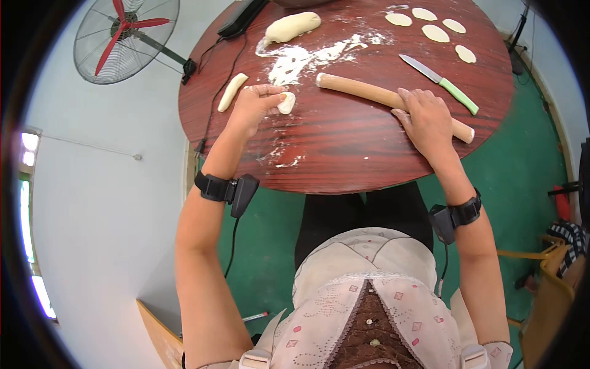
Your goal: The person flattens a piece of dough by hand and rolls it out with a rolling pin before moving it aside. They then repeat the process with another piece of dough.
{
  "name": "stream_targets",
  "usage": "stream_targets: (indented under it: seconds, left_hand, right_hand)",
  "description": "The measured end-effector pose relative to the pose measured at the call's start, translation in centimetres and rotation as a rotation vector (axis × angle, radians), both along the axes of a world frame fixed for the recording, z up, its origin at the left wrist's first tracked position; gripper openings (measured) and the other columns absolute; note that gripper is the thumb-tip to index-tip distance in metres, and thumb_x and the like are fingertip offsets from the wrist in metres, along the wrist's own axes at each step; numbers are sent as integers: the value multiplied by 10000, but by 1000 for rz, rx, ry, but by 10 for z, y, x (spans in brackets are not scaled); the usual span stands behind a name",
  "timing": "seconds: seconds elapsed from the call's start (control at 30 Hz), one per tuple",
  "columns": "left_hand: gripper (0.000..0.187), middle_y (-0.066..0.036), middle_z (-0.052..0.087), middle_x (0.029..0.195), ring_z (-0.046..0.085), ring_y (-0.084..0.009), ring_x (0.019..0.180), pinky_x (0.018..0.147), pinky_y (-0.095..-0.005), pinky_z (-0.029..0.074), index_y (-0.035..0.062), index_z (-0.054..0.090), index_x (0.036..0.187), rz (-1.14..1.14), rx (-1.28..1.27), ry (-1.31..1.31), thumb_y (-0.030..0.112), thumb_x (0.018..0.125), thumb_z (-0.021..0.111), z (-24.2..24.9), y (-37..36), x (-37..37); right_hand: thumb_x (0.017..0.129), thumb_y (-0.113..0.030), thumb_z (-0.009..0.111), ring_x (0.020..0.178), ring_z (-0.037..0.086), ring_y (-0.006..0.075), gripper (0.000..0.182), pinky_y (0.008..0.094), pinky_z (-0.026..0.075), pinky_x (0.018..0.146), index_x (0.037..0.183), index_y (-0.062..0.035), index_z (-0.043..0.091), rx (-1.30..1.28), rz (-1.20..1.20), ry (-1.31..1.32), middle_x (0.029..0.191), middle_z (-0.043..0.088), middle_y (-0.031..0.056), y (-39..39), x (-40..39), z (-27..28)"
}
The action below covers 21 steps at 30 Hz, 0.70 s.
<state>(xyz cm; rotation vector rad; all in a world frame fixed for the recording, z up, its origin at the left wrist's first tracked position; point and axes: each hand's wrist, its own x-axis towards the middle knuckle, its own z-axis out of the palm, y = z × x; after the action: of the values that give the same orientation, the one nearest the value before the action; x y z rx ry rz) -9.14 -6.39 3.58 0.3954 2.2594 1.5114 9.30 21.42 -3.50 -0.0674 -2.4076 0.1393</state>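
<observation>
My left hand (253,106) pinches a small round piece of dough (286,103) by its edge, just over the table. A wooden rolling pin (362,90) lies slantwise on the table, and my right hand (425,117) rests over its right part with the fingers curled onto it. Left of my left hand is a short dough strip (233,92). Beyond the hands lie a thick dough log (293,27) and a patch of white flour (307,64). Several flat dough rounds (436,33) are spread at the back right.
A knife (440,83) with a green handle lies right of the rolling pin. A black cable (225,86) runs down the left side of the round table (332,166) from a black device (242,18). A fan (126,27) stands at the left, a chair (550,289) at the right.
</observation>
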Motion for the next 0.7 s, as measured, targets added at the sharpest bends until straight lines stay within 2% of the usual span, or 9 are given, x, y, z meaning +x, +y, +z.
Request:
stream_targets:
  seconds: [0.1,0.13,0.23,0.33,0.43,0.47,0.57,0.7]
  left_hand:
    - [170,-110,710,934,668,-136,796,643,-282,522,3,694,1008,-160,-264,470,83,859,671,-4,27,27]
    - [144,-115,707,873,667,-154,775,672,-288,513,24,709,966,-217,-239,554,77,841,662,0,37,48]
    - [198,-121,696,924,648,-214,858,805,-340,489,5,685,1000,-678,-502,1277,88,821,661,-16,43,73]
    - [288,-140,654,1030,590,-317,1007,890,-426,437,-16,641,1079,-525,-314,1224,70,805,662,-38,30,98]
    - [352,-158,610,1139,550,-335,1076,909,-444,418,-19,617,1133,-284,-360,1175,76,800,675,-48,21,124]
    - [395,-176,553,1232,504,-358,1123,913,-454,405,-20,599,1173,-222,-388,1137,125,815,680,-52,23,134]
    - [431,-184,526,1250,472,-359,1143,924,-465,384,-20,589,1197,-120,-433,988,182,828,681,-53,43,152]
    - [465,-179,533,1218,469,-352,1134,926,-459,369,-23,582,1204,-34,-477,1072,220,823,691,-63,58,153]
  right_hand:
    - [771,-269,727,882,601,233,371,368,454,743,1066,-67,624,-5,12,-8,885,631,54,1,1,0]
    - [771,-273,727,884,602,232,374,366,454,740,1067,-68,628,2,5,-17,894,634,53,0,1,1]
    - [793,-263,715,843,592,244,375,373,451,723,1097,-63,623,-2,22,-2,891,627,64,1,1,0]
    - [789,-254,721,840,591,240,368,373,452,716,1088,-62,627,2,25,3,891,628,61,1,1,0]
    - [781,-258,724,863,594,233,374,370,450,731,1096,-76,637,-7,8,-44,892,631,52,0,1,2]
    - [777,-261,724,875,596,229,380,368,449,738,1102,-83,641,-6,2,-69,893,632,49,-1,1,3]
    - [781,-253,723,867,593,230,365,369,443,732,1104,-101,650,-11,169,-1,882,628,50,-1,-3,4]
    - [796,-243,709,819,582,246,380,376,437,724,1149,-113,650,-64,254,-116,832,602,62,-30,2,17]
